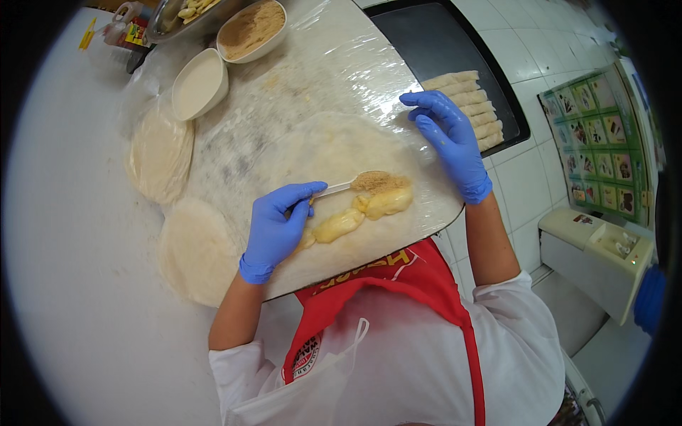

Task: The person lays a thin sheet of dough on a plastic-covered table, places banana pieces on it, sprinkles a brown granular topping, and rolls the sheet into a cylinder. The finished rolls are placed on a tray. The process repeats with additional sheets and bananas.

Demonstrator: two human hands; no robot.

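Note:
My left hand, in a blue glove, grips the handle of a spoon. The spoon's head lies in brown sugar-like granules, beside pale yellow peeled fruit pieces, perhaps banana, laid in a row on a thin round wrapper. That wrapper rests on a board covered in plastic film. Also gloved, my right hand is empty with fingers apart and slightly bent, above the board's right edge. Close to it, several rolled wrappers lie side by side in a dark tray.
Two stacks or sheets of round wrappers lie at the left. At the upper left stand a bowl of pale liquid, a bowl of brown granules and a metal container of yellow pieces. A water dispenser stands at the right.

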